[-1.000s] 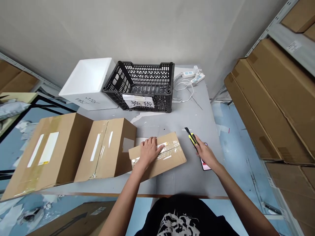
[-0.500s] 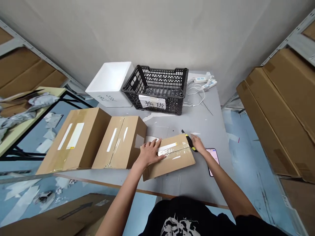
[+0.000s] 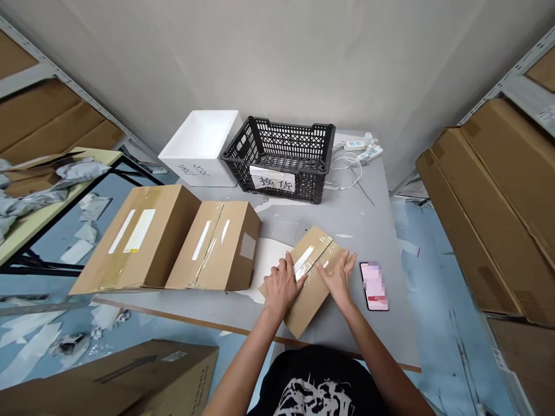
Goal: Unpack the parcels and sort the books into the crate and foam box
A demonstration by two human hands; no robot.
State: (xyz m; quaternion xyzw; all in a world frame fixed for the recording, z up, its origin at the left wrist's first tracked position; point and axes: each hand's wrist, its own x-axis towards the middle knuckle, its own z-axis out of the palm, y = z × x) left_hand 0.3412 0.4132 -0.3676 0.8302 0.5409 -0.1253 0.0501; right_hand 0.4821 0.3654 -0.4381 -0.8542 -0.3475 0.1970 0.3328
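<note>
Left hand (image 3: pixel 281 286), seen in the head view, lies palm down over the left part of the small carton (image 3: pixel 310 294), fingers moderately spread and thumb toward the middle; it rests on the top rather than closing round the box. Right hand (image 3: pixel 338 280) is at the carton's right edge, thumb on the top, fingers parted; whether those fingers clasp the side is hidden and cannot be told. The carton sits at a slant on the grey table (image 3: pixel 368 225), between a larger taped carton (image 3: pixel 210 245) and a phone (image 3: pixel 374 286), with a white sheet (image 3: pixel 269 257) at its left corner. Handling, as judged: stiff cardboard, probably manageable with two hands; weight and fragility of contents undetermined. Clear tape (image 3: pixel 324 238) along the seam looks glossy and likely slippery, so bare cardboard on opposite side walls appears the sounder hold, low down, away from the seam.
</note>
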